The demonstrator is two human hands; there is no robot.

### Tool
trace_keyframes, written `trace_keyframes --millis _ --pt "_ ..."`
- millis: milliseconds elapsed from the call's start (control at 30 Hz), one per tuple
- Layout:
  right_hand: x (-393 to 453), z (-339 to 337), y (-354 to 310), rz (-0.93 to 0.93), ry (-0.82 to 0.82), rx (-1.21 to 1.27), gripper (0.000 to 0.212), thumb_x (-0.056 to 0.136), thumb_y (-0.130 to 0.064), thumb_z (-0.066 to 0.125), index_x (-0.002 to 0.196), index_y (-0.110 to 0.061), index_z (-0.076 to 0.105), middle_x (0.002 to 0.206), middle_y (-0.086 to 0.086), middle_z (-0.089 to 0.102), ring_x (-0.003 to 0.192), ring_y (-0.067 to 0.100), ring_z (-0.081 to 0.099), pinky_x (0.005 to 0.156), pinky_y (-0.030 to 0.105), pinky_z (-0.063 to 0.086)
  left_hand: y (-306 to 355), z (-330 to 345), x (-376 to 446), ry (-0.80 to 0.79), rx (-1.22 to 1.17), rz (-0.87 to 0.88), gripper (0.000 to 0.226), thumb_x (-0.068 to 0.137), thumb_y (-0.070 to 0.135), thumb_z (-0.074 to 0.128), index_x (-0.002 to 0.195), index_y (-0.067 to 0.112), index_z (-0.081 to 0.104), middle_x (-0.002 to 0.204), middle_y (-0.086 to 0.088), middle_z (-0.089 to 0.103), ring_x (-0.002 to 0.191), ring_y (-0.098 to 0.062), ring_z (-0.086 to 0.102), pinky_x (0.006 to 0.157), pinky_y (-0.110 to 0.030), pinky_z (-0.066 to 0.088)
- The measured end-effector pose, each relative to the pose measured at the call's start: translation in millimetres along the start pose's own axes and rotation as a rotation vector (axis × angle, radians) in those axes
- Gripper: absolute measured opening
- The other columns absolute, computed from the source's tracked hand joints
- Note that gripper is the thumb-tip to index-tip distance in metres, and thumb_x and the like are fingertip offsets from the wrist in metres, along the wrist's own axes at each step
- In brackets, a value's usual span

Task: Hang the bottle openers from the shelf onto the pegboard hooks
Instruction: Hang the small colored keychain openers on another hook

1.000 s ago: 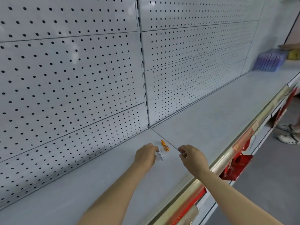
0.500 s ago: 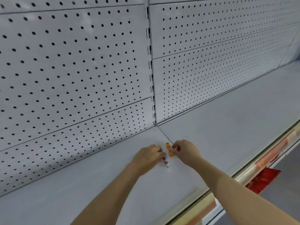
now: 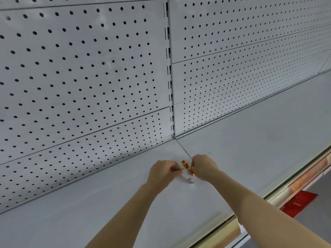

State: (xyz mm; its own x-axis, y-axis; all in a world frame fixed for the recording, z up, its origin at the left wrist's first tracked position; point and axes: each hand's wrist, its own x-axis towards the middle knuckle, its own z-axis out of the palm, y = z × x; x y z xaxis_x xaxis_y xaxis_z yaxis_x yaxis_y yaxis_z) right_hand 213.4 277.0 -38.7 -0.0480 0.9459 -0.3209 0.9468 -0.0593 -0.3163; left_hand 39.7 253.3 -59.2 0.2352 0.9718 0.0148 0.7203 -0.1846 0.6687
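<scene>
A small orange metal bottle opener (image 3: 187,167) lies flat and slanted on the pale grey shelf (image 3: 250,144), just in front of the seam between two shelf sections; a small silver metal piece (image 3: 190,180) lies just beside it, below the white perforated pegboard (image 3: 80,68).

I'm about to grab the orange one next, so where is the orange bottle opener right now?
In the head view the orange bottle opener lies on the grey shelf, low centre, between the left hand and the right hand, touching the right fingertips.
</scene>
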Motion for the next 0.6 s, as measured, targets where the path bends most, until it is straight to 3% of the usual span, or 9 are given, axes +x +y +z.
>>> trace_keyframes --millis 167,267,367,500,600 --pt "-7.2 2.5 -0.4 -0.059 0.110 0.096 0.006 0.093 -0.009 0.045 0.090 -0.011 0.050 0.093 0.009 0.061 0.083 0.027 0.060 0.068 0.035 0.046 0.3 -10.1 -4.2 0.028 -0.316 -0.168 0.013 0.078 0.029 0.081 0.087 0.020 0.078 0.086 0.009 0.077 0.081 -0.002 0.071 0.069 -0.017 0.052" --pt "-13.2 1.4 -1.5 -0.065 0.220 0.342 0.011 0.093 -0.005 0.045 0.087 -0.009 0.053 0.080 0.010 0.067 0.070 0.024 0.067 0.060 0.034 0.052 3.9 -20.5 -7.2 0.051 -0.493 -0.196 0.012 0.075 0.026 0.084 0.082 0.018 0.078 0.085 0.006 0.077 0.083 -0.011 0.072 0.083 -0.031 0.058" --pt "-23.5 -6.2 -11.2 -0.066 0.269 0.609 0.014 0.090 0.002 0.051 0.088 -0.006 0.063 0.071 0.010 0.069 0.054 0.017 0.067 0.055 0.031 0.057 10.0 -30.2 -11.0 0.118 -0.544 -0.200 0.017 0.072 0.026 0.086 0.080 0.017 0.075 0.079 0.002 0.076 0.075 -0.013 0.071 0.080 -0.035 0.059" --pt "-39.6 -15.9 -23.3 -0.075 0.317 0.788 0.014 0.087 0.004 0.058 0.084 -0.003 0.069 0.070 0.012 0.072 0.060 0.023 0.071 0.061 0.032 0.061 12.8 -41.8 -19.6 0.197 -0.578 -0.161 0.023 0.073 0.022 0.086 0.085 0.018 0.067 0.082 0.004 0.076 0.079 -0.014 0.072 0.079 -0.034 0.060" --pt "-54.5 -18.9 -34.7 -0.067 0.346 0.868 0.014 0.087 0.002 0.058 0.083 -0.006 0.069 0.072 0.012 0.072 0.059 0.019 0.070 0.057 0.025 0.056 11.3 -50.0 -27.5 0.272 -0.579 -0.135 0.022 0.072 0.021 0.086 0.086 0.022 0.068 0.081 0.004 0.075 0.080 -0.015 0.071 0.075 -0.030 0.058"
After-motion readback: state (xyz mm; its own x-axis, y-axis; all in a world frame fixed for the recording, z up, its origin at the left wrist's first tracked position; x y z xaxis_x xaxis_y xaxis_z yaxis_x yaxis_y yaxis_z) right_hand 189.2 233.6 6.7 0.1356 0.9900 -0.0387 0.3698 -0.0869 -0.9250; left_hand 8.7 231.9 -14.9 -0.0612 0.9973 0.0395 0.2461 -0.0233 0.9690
